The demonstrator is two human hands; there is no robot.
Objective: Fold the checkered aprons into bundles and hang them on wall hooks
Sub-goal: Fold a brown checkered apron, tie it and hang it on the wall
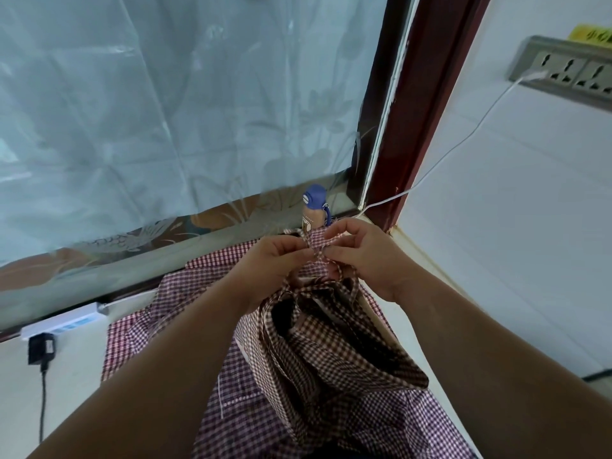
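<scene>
Where the two hands meet near the middle of the head view, we note the left hand [281, 256] and the right hand [361, 256] almost touching, each with thumb and curled fingers pinching a thin checkered tie [315, 251] between them. The tie belongs to the brown checkered apron [331, 352], which hangs gathered in loose folds below the hands and between the forearms, lifted off the surface at its top. Whether the tie is knotted we cannot tell; the fingertips cover that spot. Beneath the bundle a second apron, the purple-red checkered apron [139, 336], lies spread flat on the white counter [66, 399], reaching back to the window sill. Just behind the hands stands a tan bottle with a blue cap [314, 207], its lower part hidden by cloth and fingers, close against the frosted window pane [165, 111]. At the left, a white power strip [63, 321] rests along the foot of the window, with a black adapter [41, 349] plugged in and its cord trailing down over the counter. At the right, past the dark red window frame [427, 94], a grey socket panel [569, 72] is fixed to the white wall, and a white cable [463, 140] runs from it down to the sill corner.
</scene>
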